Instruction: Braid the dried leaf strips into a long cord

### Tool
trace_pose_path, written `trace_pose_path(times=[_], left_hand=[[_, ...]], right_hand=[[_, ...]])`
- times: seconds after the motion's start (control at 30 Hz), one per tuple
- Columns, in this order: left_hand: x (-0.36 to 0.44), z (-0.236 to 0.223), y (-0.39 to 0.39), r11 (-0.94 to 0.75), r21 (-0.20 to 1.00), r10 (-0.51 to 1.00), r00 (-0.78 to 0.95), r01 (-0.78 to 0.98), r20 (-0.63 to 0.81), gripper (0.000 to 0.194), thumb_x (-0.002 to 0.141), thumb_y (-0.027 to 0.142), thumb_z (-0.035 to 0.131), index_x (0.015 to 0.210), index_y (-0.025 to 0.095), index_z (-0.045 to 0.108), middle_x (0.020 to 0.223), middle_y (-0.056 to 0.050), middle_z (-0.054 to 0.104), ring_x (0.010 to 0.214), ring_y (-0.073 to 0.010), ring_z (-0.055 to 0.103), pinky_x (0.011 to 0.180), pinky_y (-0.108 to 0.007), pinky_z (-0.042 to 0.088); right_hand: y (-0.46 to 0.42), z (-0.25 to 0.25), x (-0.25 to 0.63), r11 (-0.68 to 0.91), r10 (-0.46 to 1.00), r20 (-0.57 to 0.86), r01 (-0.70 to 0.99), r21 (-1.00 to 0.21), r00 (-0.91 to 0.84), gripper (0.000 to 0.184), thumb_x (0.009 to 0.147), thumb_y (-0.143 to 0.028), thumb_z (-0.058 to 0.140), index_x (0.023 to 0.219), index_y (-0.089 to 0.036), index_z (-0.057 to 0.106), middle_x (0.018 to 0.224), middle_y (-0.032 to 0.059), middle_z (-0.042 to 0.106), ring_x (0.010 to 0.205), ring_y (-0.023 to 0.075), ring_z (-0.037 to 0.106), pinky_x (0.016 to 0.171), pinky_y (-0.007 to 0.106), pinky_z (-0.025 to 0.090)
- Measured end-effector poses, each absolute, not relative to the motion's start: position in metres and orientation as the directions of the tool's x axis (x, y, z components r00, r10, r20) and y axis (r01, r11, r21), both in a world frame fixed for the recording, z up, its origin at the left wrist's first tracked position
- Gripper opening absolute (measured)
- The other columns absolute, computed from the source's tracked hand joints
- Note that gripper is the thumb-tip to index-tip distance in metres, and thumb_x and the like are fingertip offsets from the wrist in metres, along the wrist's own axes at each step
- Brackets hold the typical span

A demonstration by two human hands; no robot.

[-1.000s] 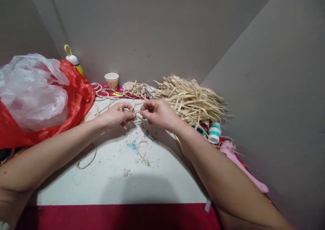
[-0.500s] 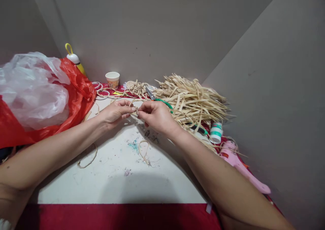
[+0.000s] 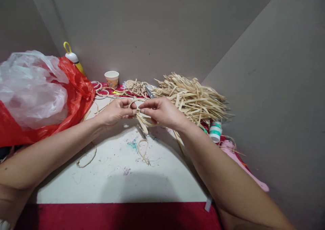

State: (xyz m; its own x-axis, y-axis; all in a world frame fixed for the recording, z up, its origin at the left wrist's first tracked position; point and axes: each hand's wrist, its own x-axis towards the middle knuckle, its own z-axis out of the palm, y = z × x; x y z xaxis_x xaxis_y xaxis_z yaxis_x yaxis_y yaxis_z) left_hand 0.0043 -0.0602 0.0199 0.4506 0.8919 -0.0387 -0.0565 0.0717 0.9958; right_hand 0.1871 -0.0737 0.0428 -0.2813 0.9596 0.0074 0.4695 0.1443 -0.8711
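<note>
Over the far part of the white board, my left hand pinches a small loop of twisted straw cord between thumb and fingers. My right hand is closed at the same spot, thumb and forefinger pinching the straw at the loop's right side. Flat straw strips hang down from between the hands. Below them a thin curled piece of straw lies on the board. Behind my right hand are a scissors blade and a big heap of dry straw strips.
At left sits a red plastic bag with a clear bag in it. A paper cup, a yellow-and-white bottle and coiled cord stand along the wall. A white-and-teal roll and a pink tool lie at right.
My right hand has shifted slightly right and turned, and now covers the green scissors handle. The loop shows more openly, and straw strips now hang below the hands.
</note>
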Motion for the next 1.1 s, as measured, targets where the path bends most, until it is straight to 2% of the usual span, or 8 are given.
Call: trace_pose_path(times=[0.23,0.4,0.5,0.6,0.67,0.73,0.9,1.1], left_hand=[[0.007,0.019,-0.065,-0.067,0.998,0.880,0.471,-0.005,0.061,0.016,0.066,0.011,0.068,0.078,0.015,0.058,0.072,0.004,0.058,0.062,-0.0063,0.052,0.063,-0.022,0.041],[0.008,0.018,-0.066,-0.112,0.993,0.880,0.463,-0.024,0.110,0.019,0.064,0.010,0.067,0.079,0.015,0.057,0.080,0.003,0.058,0.072,-0.0081,0.054,0.069,-0.022,0.042],[0.008,0.018,-0.068,-0.206,0.977,0.871,0.465,0.057,0.156,0.014,0.068,0.013,0.064,0.079,0.015,0.056,0.079,0.001,0.058,0.075,-0.0111,0.055,0.071,-0.025,0.042],[0.007,0.017,-0.071,-0.399,0.871,0.855,0.460,0.287,0.240,0.001,0.075,0.015,0.056,0.075,0.016,0.057,0.073,0.000,0.057,0.071,-0.0120,0.052,0.066,-0.025,0.039],[0.007,0.017,-0.074,-0.503,0.752,0.840,0.445,0.425,0.310,0.008,0.078,0.014,0.052,0.071,0.017,0.054,0.067,0.002,0.053,0.065,-0.0113,0.047,0.062,-0.024,0.035],[0.006,0.016,-0.075,-0.562,0.679,0.817,0.444,0.473,0.367,0.011,0.079,0.013,0.049,0.069,0.018,0.050,0.063,0.003,0.047,0.061,-0.0105,0.042,0.059,-0.024,0.032],[0.005,0.016,-0.072,-0.586,0.713,0.801,0.409,0.385,0.438,0.011,0.078,0.011,0.048,0.083,0.019,0.054,0.075,0.001,0.051,0.070,-0.0120,0.047,0.066,-0.023,0.036],[0.004,0.013,-0.070,-0.525,0.786,0.829,0.405,0.327,0.385,0.009,0.078,0.015,0.052,0.084,0.019,0.057,0.080,0.000,0.054,0.076,-0.0134,0.051,0.070,-0.024,0.039]], right_hand=[[-0.074,0.040,0.185,-0.026,0.918,-0.151,0.324,-0.946,-0.366,0.003,0.073,-0.015,0.063,0.074,-0.013,0.061,0.046,-0.0064,0.052,0.034,0.0042,0.042,0.036,0.017,0.030],[-0.072,0.036,0.188,0.005,0.904,-0.122,0.294,-0.956,-0.410,0.009,0.069,-0.015,0.065,0.072,-0.014,0.057,0.048,-0.0076,0.051,0.036,0.0033,0.042,0.037,0.016,0.028],[-0.072,0.035,0.186,0.018,0.889,-0.129,0.317,-0.948,-0.438,0.010,0.071,-0.018,0.064,0.069,-0.014,0.055,0.045,-0.0079,0.049,0.035,0.0031,0.037,0.036,0.016,0.025],[-0.073,0.037,0.185,0.020,0.883,-0.137,0.327,-0.945,-0.449,0.010,0.072,-0.020,0.064,0.069,-0.013,0.057,0.048,-0.0061,0.053,0.036,0.0031,0.040,0.037,0.016,0.027],[-0.074,0.039,0.185,0.023,0.878,-0.125,0.302,-0.953,-0.463,0.012,0.073,-0.023,0.065,0.071,-0.013,0.059,0.057,-0.0034,0.059,0.040,0.0031,0.044,0.038,0.016,0.028],[-0.073,0.039,0.186,-0.001,0.866,-0.125,0.248,-0.969,-0.484,0.016,0.074,-0.027,0.065,0.072,-0.013,0.059,0.065,-0.0011,0.063,0.042,0.0029,0.047,0.037,0.015,0.030],[-0.067,0.033,0.188,-0.071,0.878,-0.113,0.107,-0.992,-0.465,0.015,0.075,-0.026,0.065,0.078,-0.015,0.057,0.066,-0.0011,0.065,0.042,0.0038,0.050,0.035,0.014,0.033],[-0.063,0.025,0.184,-0.115,0.898,-0.133,0.067,-0.991,-0.420,0.014,0.069,-0.018,0.069,0.080,-0.014,0.061,0.065,-0.0023,0.063,0.042,0.0034,0.050,0.034,0.013,0.036]])
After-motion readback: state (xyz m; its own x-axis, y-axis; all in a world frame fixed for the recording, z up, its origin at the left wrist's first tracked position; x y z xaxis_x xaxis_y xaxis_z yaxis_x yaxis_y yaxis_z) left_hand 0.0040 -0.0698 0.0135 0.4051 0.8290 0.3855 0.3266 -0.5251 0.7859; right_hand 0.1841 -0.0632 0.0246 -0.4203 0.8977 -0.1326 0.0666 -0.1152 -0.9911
